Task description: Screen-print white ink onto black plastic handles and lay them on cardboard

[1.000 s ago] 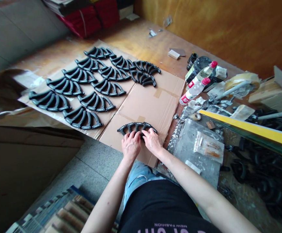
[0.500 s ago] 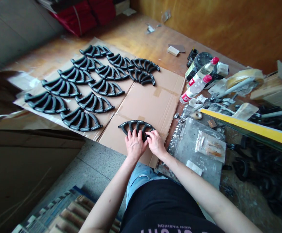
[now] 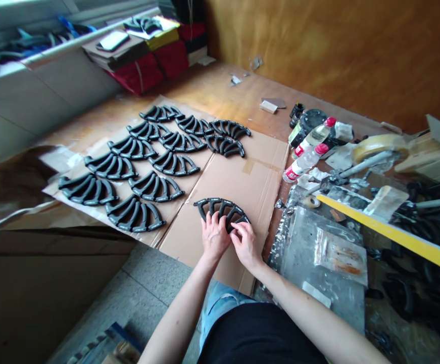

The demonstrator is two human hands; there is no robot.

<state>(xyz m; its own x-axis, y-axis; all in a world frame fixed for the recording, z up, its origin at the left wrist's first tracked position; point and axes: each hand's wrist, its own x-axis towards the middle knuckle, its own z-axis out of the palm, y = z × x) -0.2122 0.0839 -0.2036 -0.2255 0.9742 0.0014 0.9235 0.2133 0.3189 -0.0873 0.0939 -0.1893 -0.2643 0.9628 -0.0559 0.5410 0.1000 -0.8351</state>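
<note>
A black fan-shaped part (image 3: 223, 202) made of curved tubes rests on the near end of the flattened cardboard sheet (image 3: 227, 179). Its arched rim faces away from me, and my fingers hide much of the near side. My left hand (image 3: 215, 237) lies over the middle of it, fingers bent onto the tubes. At its right end my right hand (image 3: 245, 243) has thumb and fingers drawn together on a tube. Several similar black fan-shaped parts (image 3: 174, 142) lie in rows on the cardboard to the left and farther back.
Two clear bottles with red caps (image 3: 305, 163) stand right of the cardboard, near a tape roll (image 3: 381, 147). A yellow-edged board (image 3: 390, 233) and a grey plate (image 3: 299, 253) lie at the right. Red bundles (image 3: 144, 73) sit at the back left, below a window ledge (image 3: 71, 48).
The view has tilted upward, so the window ledge now shows and the table sits lower in the picture. Both hands stay on the same fan-shaped part, with the right-hand fingers slightly shifted.
</note>
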